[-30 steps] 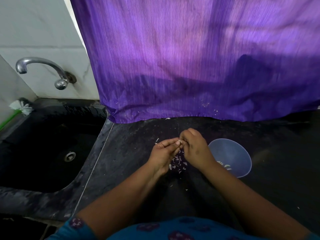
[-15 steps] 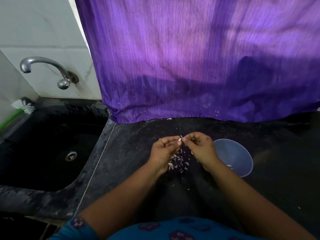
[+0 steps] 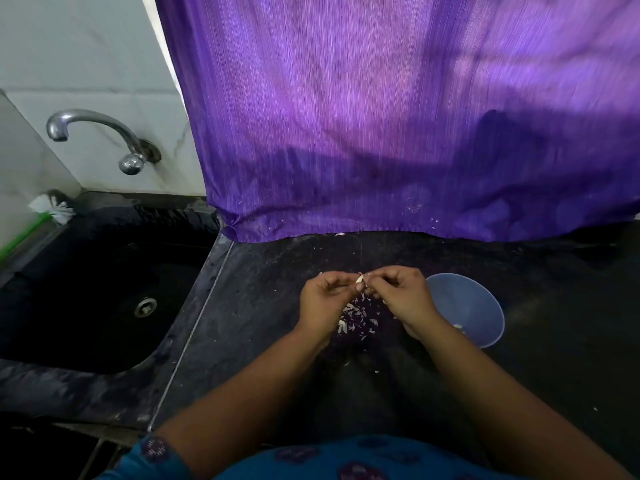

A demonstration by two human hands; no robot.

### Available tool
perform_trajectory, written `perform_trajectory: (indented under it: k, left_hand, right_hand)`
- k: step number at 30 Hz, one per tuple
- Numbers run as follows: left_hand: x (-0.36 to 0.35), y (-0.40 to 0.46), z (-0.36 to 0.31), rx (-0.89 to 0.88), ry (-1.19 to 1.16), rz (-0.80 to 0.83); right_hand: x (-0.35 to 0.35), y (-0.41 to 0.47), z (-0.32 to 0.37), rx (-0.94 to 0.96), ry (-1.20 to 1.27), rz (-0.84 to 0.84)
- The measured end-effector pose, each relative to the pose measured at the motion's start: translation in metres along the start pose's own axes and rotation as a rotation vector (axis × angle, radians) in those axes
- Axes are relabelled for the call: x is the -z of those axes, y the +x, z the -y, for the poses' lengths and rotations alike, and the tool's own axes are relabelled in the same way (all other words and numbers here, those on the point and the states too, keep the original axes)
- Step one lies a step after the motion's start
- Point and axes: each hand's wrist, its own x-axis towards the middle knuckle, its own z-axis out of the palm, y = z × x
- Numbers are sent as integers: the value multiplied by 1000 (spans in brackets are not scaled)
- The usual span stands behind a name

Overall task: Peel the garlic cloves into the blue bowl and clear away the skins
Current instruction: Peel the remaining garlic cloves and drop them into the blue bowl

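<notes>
Dark countertop (image 3: 277,306) runs below a purple curtain (image 3: 381,116), sink (image 3: 86,289) at its left edge. I note the blue bowl (image 3: 478,306) toward the right edge, skins (image 3: 356,315) heaped mid-surface. Left hand (image 3: 320,301) and right hand (image 3: 403,296) both pinch one garlic clove (image 3: 360,279). Peeling underway, I judge; next, strip it and drop it in the bowl.

My counter (image 3: 277,306) was dark, matt stone, speckled and dusty. At two o'clock the blue bowl (image 3: 485,306) looked like smooth, translucent plastic. The skins (image 3: 355,315) were thin and papery. At ten o'clock the tap (image 3: 100,136) was glossy metal; at twelve the purple cloth (image 3: 381,133) was finely ribbed.
</notes>
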Motion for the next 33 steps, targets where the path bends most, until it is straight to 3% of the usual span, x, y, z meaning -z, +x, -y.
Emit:
perform_trajectory:
  k: [6, 14, 19, 24, 30, 33]
  left_hand:
    - [-4, -5, -2, -30, 68, -18]
    - [-9, -11, -2, -49, 142, -18]
    - [-5, -11, -4, -18, 59, 29]
    - [-1, -7, -1, -67, 189, 51]
    - [2, -1, -3, -50, 284, 22]
    - [3, 8, -7, -1, 314, 65]
  right_hand:
    - [2, -3, 2, 9, -5, 10]
    - [9, -2, -3, 60, -187, 44]
    - [13, -5, -3, -30, 6, 111]
    - [10, -6, -3, -52, 60, 81]
    - [2, 3, 2, 18, -161, 41]
    - [-1, 7, 3, -20, -146, -4]
